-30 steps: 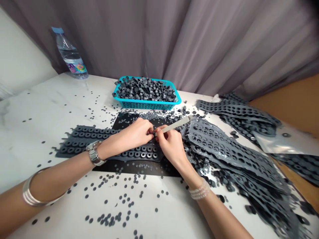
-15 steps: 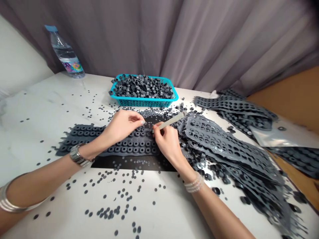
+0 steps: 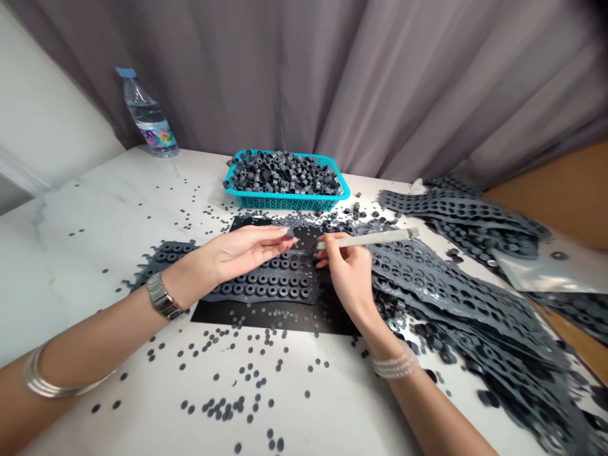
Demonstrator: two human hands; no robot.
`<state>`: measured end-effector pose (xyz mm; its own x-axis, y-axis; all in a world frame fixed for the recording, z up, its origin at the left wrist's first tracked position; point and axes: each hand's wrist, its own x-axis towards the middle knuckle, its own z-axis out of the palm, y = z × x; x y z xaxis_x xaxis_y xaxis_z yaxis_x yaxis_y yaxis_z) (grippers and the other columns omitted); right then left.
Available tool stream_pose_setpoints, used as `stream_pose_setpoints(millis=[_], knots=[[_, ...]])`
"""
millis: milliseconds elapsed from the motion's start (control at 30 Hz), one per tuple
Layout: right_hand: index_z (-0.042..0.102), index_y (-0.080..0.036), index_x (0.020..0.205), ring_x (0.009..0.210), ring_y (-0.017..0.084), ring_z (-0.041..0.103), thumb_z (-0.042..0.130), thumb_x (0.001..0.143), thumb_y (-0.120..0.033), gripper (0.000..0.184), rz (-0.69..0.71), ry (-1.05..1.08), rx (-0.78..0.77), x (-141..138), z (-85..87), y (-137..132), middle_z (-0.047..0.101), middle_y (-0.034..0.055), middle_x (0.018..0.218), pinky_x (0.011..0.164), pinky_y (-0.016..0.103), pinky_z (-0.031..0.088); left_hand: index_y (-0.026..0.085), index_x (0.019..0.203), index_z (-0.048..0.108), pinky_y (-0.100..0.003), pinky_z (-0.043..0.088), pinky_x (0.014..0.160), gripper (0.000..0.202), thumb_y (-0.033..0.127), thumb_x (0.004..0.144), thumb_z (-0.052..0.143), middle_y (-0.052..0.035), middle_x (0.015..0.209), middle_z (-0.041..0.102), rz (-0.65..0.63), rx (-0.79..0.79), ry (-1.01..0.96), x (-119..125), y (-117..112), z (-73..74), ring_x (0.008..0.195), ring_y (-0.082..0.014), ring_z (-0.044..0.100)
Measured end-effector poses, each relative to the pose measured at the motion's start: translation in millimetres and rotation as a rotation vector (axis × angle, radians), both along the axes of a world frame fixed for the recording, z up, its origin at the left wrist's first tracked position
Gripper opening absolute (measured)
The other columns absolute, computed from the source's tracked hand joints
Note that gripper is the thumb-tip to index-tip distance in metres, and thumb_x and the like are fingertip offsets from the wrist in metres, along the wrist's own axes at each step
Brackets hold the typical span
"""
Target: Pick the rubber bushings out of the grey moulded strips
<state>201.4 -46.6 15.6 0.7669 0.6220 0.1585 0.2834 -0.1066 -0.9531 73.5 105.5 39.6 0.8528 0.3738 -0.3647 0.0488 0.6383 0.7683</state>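
My left hand (image 3: 247,253) is above a dark grey rubber sheet (image 3: 261,292) with rows of raised rings, pinching a small dark rubber piece (image 3: 289,234) at its fingertips. My right hand (image 3: 349,266) grips a pale, pen-like tool (image 3: 380,239), whose rear end points right. The tool's working tip is hard to make out near the fingers. Between the hands lies the right end of the sheet, where a few places show no ring. Under the sheet is a black mat (image 3: 280,322). My left hand and wrist cover part of the sheet.
Behind stands a turquoise basket (image 3: 285,201) heaped with small rubber rings. A water bottle (image 3: 154,120) is at the back left. Stacked perforated rubber sheets (image 3: 441,285) and loose rings fill the right side. Small dark discs (image 3: 223,408) are scattered over the white table (image 3: 156,424).
My left hand has lifted off the sheet with a small rubber piece between its fingers. My right hand has drawn away rightward, its tool now tilted flatter. The whole view has shifted slightly.
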Motion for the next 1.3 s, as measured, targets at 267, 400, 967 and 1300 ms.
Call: stream_pose_setpoints(millis=[267,400,967,1300], knots=[[0.066,-0.016,0.08,0.057,0.017,0.065,0.052,0.088,-0.043,0.032,0.102,0.058,-0.01,-2.2,-3.0,-1.3,0.063,0.0019,0.064,0.057,0.028,0.053,0.005,0.074,0.065,-0.029,0.055,0.073,0.019,0.002,0.068,0.048,-0.0154,0.088,0.064,0.124,-0.153,0.012,-0.7,-11.1,15.3,0.09,-0.0203,0.064],[0.064,-0.018,0.077,0.057,0.017,0.064,0.049,0.089,-0.037,0.027,0.174,-0.05,-0.137,-5.3,-2.4,-4.3,0.063,0.0006,0.061,0.058,0.026,0.048,0.014,0.061,0.061,-0.028,0.045,0.062,0.011,0.014,0.07,0.056,-0.0062,0.079,0.062,0.1,0.354,0.056,1.5,-17.6,10.5,0.076,-0.0155,0.057],[0.061,-0.019,0.07,0.05,0.011,0.051,0.046,0.091,-0.022,0.026,0.188,-0.398,-0.235,-17.3,3.0,-2.2,0.064,-0.0004,0.063,0.056,0.024,0.034,0.015,0.089,0.065,-0.037,0.045,0.085,0.014,0.015,0.083,0.052,-0.0066,0.092,0.057,-0.255,1.854,0.17,7.6,-29.5,-24.7,0.095,-0.0225,0.053],[0.063,-0.019,0.071,0.051,0.013,0.052,0.047,0.09,-0.027,0.026,0.161,-0.325,-0.243,-14.8,1.5,-1.8,0.06,-0.0004,0.058,0.057,0.025,0.036,0.019,0.085,0.072,-0.027,0.041,0.069,0.013,0.029,0.077,0.071,-0.0013,0.085,0.068,0.073,0.948,0.221,-8.6,-23.9,5.9,0.074,-0.012,0.055]])
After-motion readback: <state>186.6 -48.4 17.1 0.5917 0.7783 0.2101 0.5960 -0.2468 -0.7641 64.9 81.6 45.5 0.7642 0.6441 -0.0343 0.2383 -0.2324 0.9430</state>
